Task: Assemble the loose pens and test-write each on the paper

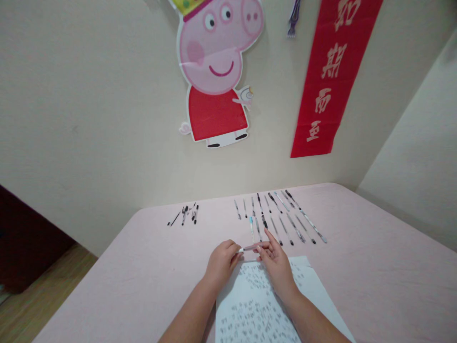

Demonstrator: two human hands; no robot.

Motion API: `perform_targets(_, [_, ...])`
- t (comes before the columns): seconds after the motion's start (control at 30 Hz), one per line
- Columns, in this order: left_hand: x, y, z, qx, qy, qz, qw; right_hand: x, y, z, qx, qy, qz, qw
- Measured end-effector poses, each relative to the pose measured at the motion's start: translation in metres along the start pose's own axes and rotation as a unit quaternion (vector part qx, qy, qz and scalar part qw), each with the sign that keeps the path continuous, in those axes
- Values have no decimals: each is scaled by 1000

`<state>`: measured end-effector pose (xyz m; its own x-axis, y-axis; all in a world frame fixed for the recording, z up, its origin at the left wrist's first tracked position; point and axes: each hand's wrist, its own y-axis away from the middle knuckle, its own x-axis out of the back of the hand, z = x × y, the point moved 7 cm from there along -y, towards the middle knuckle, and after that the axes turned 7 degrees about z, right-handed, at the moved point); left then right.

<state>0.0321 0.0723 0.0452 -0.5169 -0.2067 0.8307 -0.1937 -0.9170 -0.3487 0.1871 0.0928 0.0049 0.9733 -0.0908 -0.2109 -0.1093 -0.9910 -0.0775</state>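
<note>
Between my two hands lies a slim pen, held roughly level above the far edge of a handwritten sheet of paper. My left hand is closed on its left end, where a small white part shows at the fingertips. The fingers of my right hand pinch the barrel near its right end, with the index finger stretched along it. Whether the white part is a cap or the tip, I cannot make out. Just beyond my right hand, several pens lie side by side in two rows.
To the left is a small cluster of black caps and pen parts. All this lies on a pink-covered table against a wall. A cartoon pig cutout and a red banner with characters hang on the wall.
</note>
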Motion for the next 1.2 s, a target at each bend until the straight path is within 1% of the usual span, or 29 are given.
perform_targets(0.13, [1,0,1,-14,-8,15,1000,-1,-2,-4,-19,-20,16,999])
perform_targets(0.2, [1,0,1,-18,-11,19,1000,-2,-2,-3,-32,-11,17,999])
perform_targets(0.27, [2,0,1,-22,-16,23,999,-2,-2,-4,-37,13,6,999])
perform_targets(0.4, [3,1,1,-30,-27,31,999,-3,0,-8,-10,77,-27,997])
perform_targets(0.53, [2,1,2,-46,-34,32,998,0,0,-4,6,141,-29,990])
perform_targets(0.67, [3,1,-1,-48,-39,37,997,-1,0,-1,9,144,-41,989])
perform_targets(0.77, [4,0,-3,-45,-45,44,997,-5,2,-10,51,135,-38,989])
perform_targets(0.83, [5,0,-4,-44,-51,46,997,-8,4,-17,80,150,-38,985])
perform_targets(0.93, [5,0,-3,-45,-57,45,996,-12,6,-20,98,178,-51,978])
perform_targets(1.13, [5,1,2,-61,-53,42,996,-8,4,-13,58,203,-64,975])
perform_targets(1.2, [5,1,0,-59,-48,44,996,-8,5,-13,51,191,-67,978])
